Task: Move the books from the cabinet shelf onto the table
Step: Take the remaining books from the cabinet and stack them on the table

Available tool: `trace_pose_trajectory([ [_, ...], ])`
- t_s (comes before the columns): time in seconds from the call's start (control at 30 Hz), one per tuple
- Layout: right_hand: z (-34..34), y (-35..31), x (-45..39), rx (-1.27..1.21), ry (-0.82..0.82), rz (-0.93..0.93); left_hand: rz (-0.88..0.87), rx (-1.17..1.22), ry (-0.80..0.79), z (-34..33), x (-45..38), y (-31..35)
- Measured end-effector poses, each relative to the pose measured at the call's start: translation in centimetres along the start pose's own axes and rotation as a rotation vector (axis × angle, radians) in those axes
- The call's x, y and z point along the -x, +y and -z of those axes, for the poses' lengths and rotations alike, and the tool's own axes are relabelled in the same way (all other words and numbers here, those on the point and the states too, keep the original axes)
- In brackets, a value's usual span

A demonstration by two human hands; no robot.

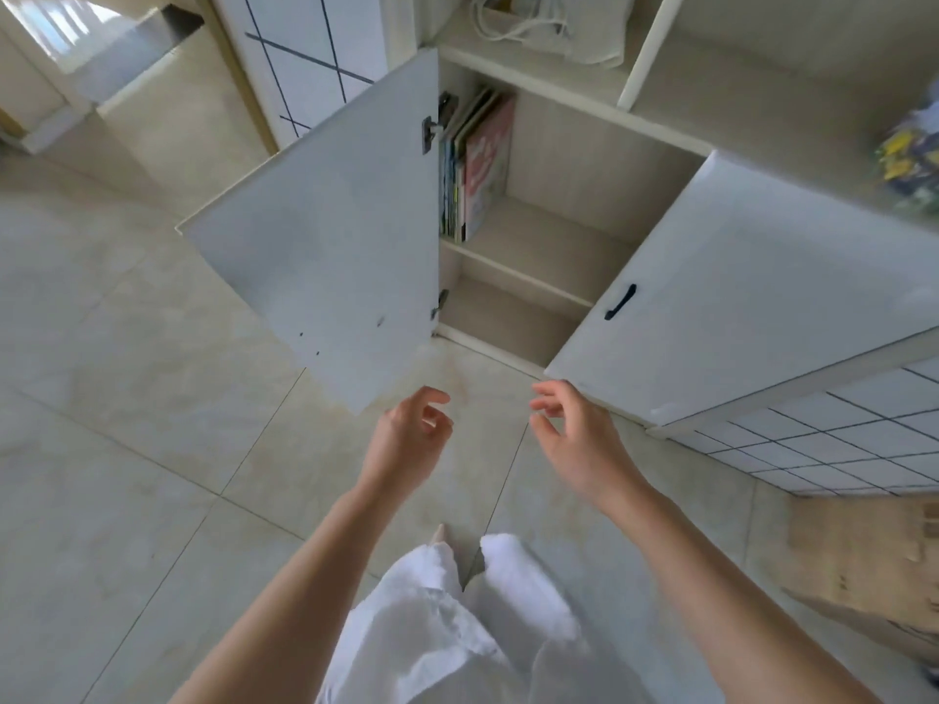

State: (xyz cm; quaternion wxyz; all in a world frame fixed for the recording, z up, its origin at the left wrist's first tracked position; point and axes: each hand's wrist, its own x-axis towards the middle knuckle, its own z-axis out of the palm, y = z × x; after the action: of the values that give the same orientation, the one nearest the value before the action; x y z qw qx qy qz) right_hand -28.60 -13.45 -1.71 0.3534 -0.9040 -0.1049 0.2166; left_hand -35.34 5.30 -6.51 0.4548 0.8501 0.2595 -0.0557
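Note:
Several thin books stand upright at the left end of the upper shelf inside an open white cabinet; the front one has a pink cover. My left hand hovers below the left door's bottom corner, fingers loosely curled and empty. My right hand hovers just below the right door's lower edge, fingers apart and holding nothing. Both hands are well short of the books. No table is in view.
The left cabinet door swings wide toward me; the right door with a black handle is also open. The lower shelf looks bare. A cloth bag lies on the cabinet top. A cardboard box sits at right on the tiled floor.

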Motion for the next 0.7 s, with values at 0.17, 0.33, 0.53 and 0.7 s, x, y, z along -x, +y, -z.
trace_pose_trajectory([
  [0.17, 2.4, -1.0, -6.3, 0.000, -0.028, -0.007, 0.028, -0.016, -0.049, -0.2, -6.8, 2.0],
  [0.33, 5.3, -1.7, -14.2, -0.013, -0.100, -0.022, 0.090, 0.008, -0.050, -1.6, -13.3, 4.7],
  [0.53, 7.8, -3.0, -25.0, 0.066, -0.180, 0.000, 0.160, 0.061, -0.082, -3.1, -20.2, 7.4],
  [0.7, 8.1, -4.6, -32.6, 0.130, -0.233, 0.061, 0.152, 0.069, -0.041, -3.7, -25.5, 8.2],
])
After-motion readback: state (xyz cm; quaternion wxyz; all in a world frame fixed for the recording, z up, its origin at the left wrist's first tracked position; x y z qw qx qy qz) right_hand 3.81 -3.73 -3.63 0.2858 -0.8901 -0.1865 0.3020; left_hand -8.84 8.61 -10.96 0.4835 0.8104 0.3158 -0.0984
